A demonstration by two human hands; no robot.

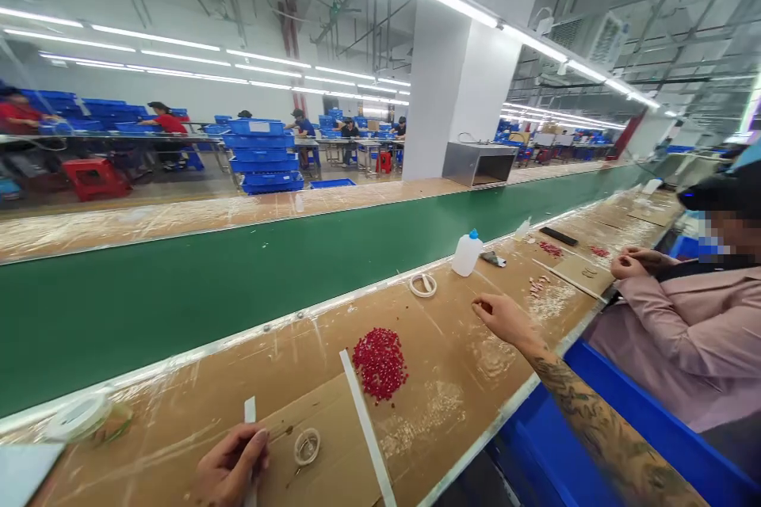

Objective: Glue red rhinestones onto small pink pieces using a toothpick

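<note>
At the bottom of the view, my left hand [233, 466] is closed, thumb against forefinger, over a white strip [250, 410]; whatever it may pinch does not show. To its right, a small round whitish ring-shaped item [307, 447] lies on a cardboard sheet [333, 420]. My right hand [505, 318] hovers over the bench at right, fingertips drawn together, with anything between them too small to make out. Between the hands sits a pile of small red pieces [380, 363], beside a second white strip [367, 428] along the cardboard's edge.
Beyond the bench runs a green conveyor belt [178, 305]. A white bottle with blue cap [467, 253] and a tape ring [422, 285] stand near the belt's edge. At right sits a co-worker [695, 333], hands together. Blue bins [594, 412] lie below my right arm.
</note>
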